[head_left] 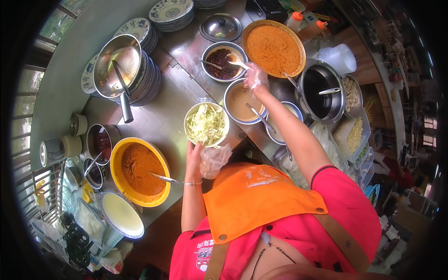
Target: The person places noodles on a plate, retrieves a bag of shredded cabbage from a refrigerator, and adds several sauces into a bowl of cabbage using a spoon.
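My left hand point(194, 152) holds a white bowl point(226, 130) from below, above the steel counter. Pale green shredded cabbage point(206, 124) fills the bowl, and a crumpled clear plastic bag point(214, 160) hangs under it by my wrist. In a thin clear plastic glove, my right hand point(256, 77) grips the handle of a white spoon point(238, 62). The spoon's head is over a blue-rimmed bowl of dark red chilli sauce point(219, 57), with some brownish liquid in it. A second spoon point(211, 64) rests in that sauce. Close below my right hand is a bowl of tan sauce point(239, 101) with a metal spoon.
To the right stand a wide pan of orange-brown sauce point(273, 47) and a steel pot of dark liquid point(316, 91). On the left are a yellow basin point(115, 164), stacked plates point(150, 84) topped by a steel saucepan point(117, 66), and a bowl of pale liquid point(122, 213).
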Action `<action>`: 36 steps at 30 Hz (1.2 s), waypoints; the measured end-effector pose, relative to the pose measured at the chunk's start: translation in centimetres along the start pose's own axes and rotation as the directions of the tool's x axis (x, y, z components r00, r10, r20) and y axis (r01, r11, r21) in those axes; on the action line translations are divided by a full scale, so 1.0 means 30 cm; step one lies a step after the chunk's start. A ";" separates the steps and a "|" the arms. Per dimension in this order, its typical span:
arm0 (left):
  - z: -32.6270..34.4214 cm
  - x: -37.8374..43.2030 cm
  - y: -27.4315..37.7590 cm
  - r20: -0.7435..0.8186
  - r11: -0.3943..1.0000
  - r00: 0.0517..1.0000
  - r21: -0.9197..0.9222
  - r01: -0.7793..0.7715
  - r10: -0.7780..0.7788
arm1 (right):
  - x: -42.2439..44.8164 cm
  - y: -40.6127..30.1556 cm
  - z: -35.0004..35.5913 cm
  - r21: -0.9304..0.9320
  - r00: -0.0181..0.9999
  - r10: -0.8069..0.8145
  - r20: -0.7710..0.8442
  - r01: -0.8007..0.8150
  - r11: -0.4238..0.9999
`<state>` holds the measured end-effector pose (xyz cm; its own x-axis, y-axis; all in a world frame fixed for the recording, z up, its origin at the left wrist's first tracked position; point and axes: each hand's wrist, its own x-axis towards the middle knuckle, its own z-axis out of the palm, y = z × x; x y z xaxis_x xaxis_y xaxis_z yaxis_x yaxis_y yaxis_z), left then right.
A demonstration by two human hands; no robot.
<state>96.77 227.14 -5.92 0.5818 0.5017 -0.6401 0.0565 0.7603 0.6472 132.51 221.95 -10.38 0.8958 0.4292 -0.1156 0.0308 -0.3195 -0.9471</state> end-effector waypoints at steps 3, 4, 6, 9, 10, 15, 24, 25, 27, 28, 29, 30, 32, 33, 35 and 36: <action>0.044 0.017 0.038 0.013 0.999 1.000 0.037 -0.013 0.012 | 0.027 0.082 -0.035 -0.676 0.788 -0.610 0.083 0.495 0.547; 0.055 0.022 0.049 0.012 0.999 1.000 0.047 -0.018 0.017 | 0.017 0.085 -0.032 -0.697 0.783 -0.616 0.090 0.491 0.523; 0.047 0.040 0.044 0.034 0.998 0.998 0.040 -0.058 0.056 | -0.021 0.057 -0.006 -0.444 0.941 -0.340 -0.008 0.301 0.844; 0.048 0.054 0.051 0.052 0.997 0.996 0.036 -0.074 0.072 | -0.077 -0.039 0.050 0.307 0.931 0.344 0.122 -0.365 0.879; 0.053 0.059 0.057 0.059 0.997 0.996 0.040 -0.072 0.070 | -0.078 -0.036 0.057 0.389 0.921 0.372 0.117 -0.387 0.836; 0.055 0.098 0.059 0.077 0.987 0.991 0.112 -0.119 0.111 | -0.075 -0.026 0.027 0.559 0.889 0.424 0.171 -0.442 0.702; 0.113 0.206 0.087 0.098 0.993 0.990 0.037 -0.109 0.105 | -0.149 -0.121 -0.064 0.438 0.931 0.329 0.159 -0.365 0.821; 0.119 0.223 0.091 0.103 0.994 0.989 0.009 -0.108 0.107 | -0.164 -0.133 -0.078 0.433 0.934 0.308 0.179 -0.356 0.828; 0.135 0.253 0.098 0.110 0.991 0.984 -0.011 -0.136 0.137 | -0.201 -0.177 -0.115 0.422 0.939 0.266 0.218 -0.336 0.842; 0.136 0.264 0.099 0.109 0.990 0.984 -0.023 -0.139 0.141 | -0.227 -0.216 -0.130 0.427 0.926 0.277 0.256 -0.366 0.827; 0.135 0.273 0.098 0.109 0.989 0.984 -0.036 -0.142 0.145 | -0.258 -0.259 -0.141 0.408 0.922 0.270 0.279 -0.368 0.836; 0.159 0.270 0.115 0.113 0.989 0.983 -0.032 -0.143 0.146 | -0.287 -0.303 -0.161 0.392 0.920 0.262 0.292 -0.365 0.844; 0.159 0.294 0.116 0.112 0.989 0.982 0.001 -0.150 0.149 | -0.338 -0.342 -0.178 0.363 0.922 0.206 0.328 -0.325 0.874; 0.163 0.302 0.116 0.114 0.989 0.983 0.019 -0.149 0.146 | -0.364 -0.348 -0.185 0.353 0.922 0.169 0.348 -0.295 0.888; 0.167 0.309 0.113 0.124 0.987 0.980 0.029 -0.157 0.153 | -0.413 -0.360 -0.196 0.337 0.917 0.093 0.387 -0.235 0.912; 0.172 0.313 0.113 0.131 0.986 0.979 0.032 -0.163 0.157 | -0.430 -0.367 -0.212 0.189 0.899 0.108 0.425 -0.204 0.960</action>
<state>106.62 232.29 -7.60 0.6848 0.5564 -0.4705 -0.0131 0.6551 0.7555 123.44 214.57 3.44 0.6204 0.7101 -0.3329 -0.2373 -0.2346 -0.9427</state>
